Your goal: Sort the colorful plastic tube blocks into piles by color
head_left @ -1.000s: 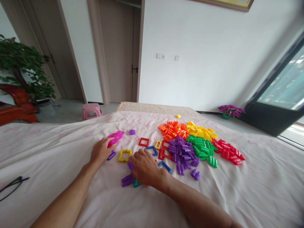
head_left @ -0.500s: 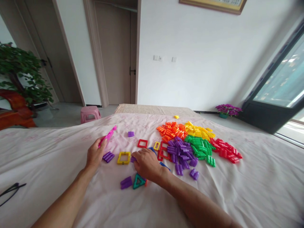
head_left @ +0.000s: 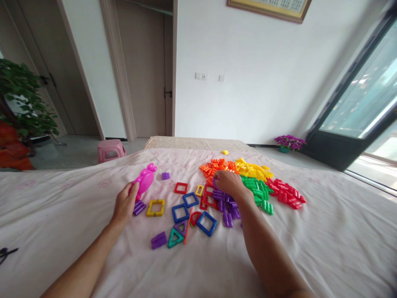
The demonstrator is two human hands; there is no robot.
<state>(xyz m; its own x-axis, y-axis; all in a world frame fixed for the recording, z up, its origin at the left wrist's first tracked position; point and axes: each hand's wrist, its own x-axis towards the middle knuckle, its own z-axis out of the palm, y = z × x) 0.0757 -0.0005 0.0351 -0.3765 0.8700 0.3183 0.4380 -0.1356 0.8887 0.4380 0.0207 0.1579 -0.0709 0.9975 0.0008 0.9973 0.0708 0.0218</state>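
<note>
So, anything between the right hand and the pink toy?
Only low pieces on the sheet: the small yellow frame, a red frame and a small purple block. Nothing tall visible between the right hand and the pink toy in the left hand.

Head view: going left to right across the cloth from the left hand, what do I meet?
Left hand, pink toy, lone red square frame, right hand, red block pile.

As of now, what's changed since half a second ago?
Right hand moved rightward and forward, from over the blue frames to the purple pile; whether its grip changed is unclear. Left hand turned the pink piece from edge-on to broad side showing. Unchanged: left hand's hold, yellow square frame, red pile.
</note>
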